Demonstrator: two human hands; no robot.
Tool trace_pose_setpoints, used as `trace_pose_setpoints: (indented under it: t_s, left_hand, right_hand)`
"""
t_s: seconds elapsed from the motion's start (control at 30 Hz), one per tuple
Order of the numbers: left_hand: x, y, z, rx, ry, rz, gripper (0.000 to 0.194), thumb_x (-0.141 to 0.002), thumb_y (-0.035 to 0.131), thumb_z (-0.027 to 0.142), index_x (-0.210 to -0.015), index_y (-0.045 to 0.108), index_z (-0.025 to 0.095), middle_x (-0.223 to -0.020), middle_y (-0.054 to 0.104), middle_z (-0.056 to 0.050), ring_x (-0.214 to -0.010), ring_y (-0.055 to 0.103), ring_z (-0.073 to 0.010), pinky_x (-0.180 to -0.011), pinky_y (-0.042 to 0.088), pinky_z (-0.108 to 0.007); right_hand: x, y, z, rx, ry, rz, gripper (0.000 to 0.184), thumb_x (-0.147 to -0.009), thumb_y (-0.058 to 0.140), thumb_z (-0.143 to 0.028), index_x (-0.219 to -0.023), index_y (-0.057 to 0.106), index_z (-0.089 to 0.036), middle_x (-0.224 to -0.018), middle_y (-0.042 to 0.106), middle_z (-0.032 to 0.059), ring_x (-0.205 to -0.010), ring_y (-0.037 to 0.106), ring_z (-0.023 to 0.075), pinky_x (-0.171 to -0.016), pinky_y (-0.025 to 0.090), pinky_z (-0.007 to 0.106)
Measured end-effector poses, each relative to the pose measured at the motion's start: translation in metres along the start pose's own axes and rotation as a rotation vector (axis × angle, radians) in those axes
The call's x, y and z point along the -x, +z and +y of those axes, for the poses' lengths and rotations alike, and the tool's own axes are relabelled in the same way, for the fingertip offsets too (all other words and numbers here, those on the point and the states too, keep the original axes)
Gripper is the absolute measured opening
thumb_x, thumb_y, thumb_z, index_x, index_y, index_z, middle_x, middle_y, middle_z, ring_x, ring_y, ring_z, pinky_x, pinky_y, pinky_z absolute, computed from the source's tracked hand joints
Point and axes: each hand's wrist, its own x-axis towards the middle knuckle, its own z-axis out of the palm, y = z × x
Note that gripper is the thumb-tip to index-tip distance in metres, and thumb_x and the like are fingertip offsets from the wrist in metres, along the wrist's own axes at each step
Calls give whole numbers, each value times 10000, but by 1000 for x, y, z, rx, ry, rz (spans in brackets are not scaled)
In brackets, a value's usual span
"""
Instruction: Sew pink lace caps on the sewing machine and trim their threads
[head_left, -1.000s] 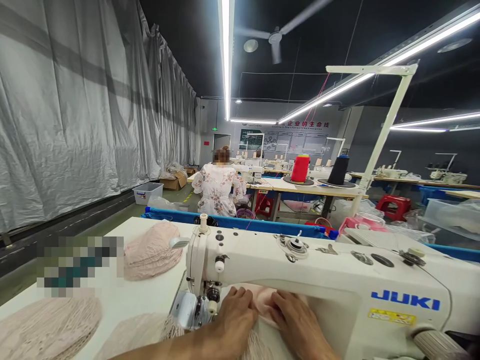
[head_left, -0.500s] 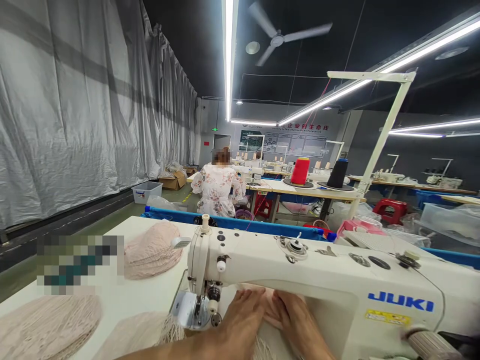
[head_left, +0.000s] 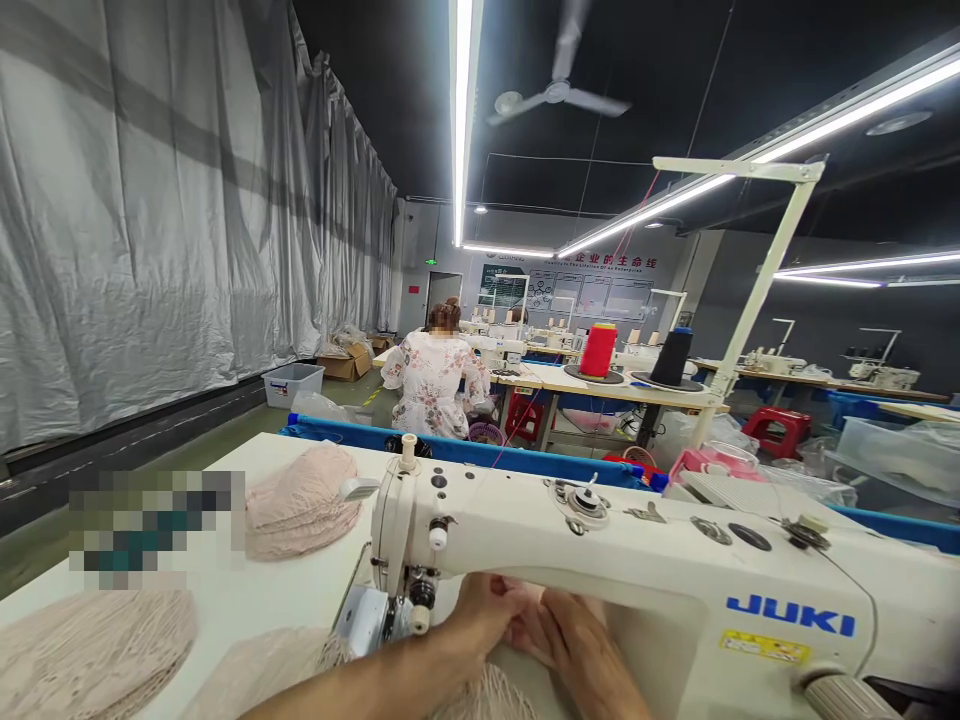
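A white JUKI sewing machine (head_left: 645,570) stretches across the table in front of me. Under its arm lies pale pink knit fabric (head_left: 487,695). My left hand (head_left: 480,618) rests on that fabric just right of the needle and presser foot (head_left: 411,615), fingers curled down onto the cloth. My right hand (head_left: 577,650) lies beside it, touching it, and presses the same fabric flat under the machine arm. The cloth between the hands is mostly hidden.
Stacks of pink knit pieces lie on the white table: one behind the machine head (head_left: 300,510), another at the near left (head_left: 90,650). A person in a floral top (head_left: 433,378) sits at a table ahead. Red (head_left: 598,350) and black (head_left: 672,356) thread cones stand behind.
Both hands have slid slightly left and closer together on the fabric, with the left fingers curling more. My view has tilted up a little.
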Motion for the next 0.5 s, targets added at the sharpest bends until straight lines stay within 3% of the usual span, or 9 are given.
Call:
trace_pose_setpoints:
  t_s: [0.13,0.23,0.33,0.5]
  left_hand:
    - [0,6,1,-66,-9,88,100,-653,616,236,-650,565,150,-589,571,-4,-484,523,-136,-504,435,-271]
    - [1,4,1,-130,23,128,132,-626,637,245,-576,557,153,-570,579,-9,-528,539,-155,-517,424,-266]
    - [0,-1,0,-171,71,156,132,-619,614,225,-537,533,160,-550,553,7,-605,547,-159,-573,418,-254]
    - [1,-8,-5,-164,79,28,65,-588,529,179,-570,579,142,-559,567,2,-557,510,-133,-528,394,-241]
  right_hand:
    - [2,-9,-9,-32,-22,-51,294,-943,374,-379,-849,613,-235,-835,701,48,-792,652,219,-653,510,298]
    - [3,-13,-15,-43,-56,-83,171,-868,546,-352,-744,581,-241,-777,668,15,-793,627,223,-692,487,305]
    - [5,-12,-13,-60,-78,-98,218,-909,476,-302,-722,571,-239,-762,658,13,-763,617,210,-695,468,303]
    - [6,-6,-1,-65,-58,-78,318,-947,342,-299,-686,512,-231,-714,620,43,-689,577,214,-635,443,316]
